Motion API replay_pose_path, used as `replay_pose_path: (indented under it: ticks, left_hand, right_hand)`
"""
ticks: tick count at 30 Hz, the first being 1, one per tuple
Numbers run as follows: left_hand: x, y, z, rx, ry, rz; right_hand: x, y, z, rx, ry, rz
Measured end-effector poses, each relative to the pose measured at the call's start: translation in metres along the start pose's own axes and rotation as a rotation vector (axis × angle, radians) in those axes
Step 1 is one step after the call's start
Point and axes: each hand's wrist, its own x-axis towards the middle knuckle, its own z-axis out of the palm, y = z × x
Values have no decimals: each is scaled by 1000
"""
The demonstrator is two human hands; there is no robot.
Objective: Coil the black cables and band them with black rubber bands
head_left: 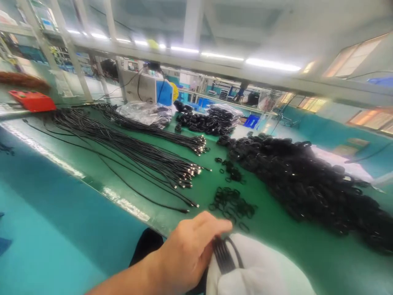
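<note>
At a glossy green bench, straight black cables point(129, 151) fan toward 4 o'clock, while the left hand point(187, 254) pinches a looped cable bundle point(223, 254), long axis running 12 to 6, against a white-gloved right hand point(260, 270) beside small rubber rings point(231, 203) and a heaped coil pile point(307, 180) at 2 o'clock; its grip cannot be made out.

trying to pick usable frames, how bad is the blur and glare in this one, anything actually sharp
Head view: motion blur smears the overhead frame and ceiling lights; the green table shows glare streaks near its left edge; the straight cables and the pile of coiled cables are soft, strands merging; the left hand gripping a cable bundle against the white-gloved right hand is the clearest part.
</note>
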Motion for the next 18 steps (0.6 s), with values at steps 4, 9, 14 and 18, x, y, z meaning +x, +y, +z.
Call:
replay_pose_path:
  ticks: [4, 9, 14, 18]
  left_hand:
    - [9, 0, -4, 50, -70, 63]
    - [13, -6, 1, 31, -7, 101]
    - [20, -7, -3, -1, 12, 62]
    - [28, -9, -6, -12, -23, -33]
  right_hand:
    - [0, 0, -4, -75, 41, -26]
    - [-3, -6, 1, -151, 113, -26]
    - [-27, -20, -4, -289, 328, -18]
    - [-30, -24, -6, -453, 577, 26]
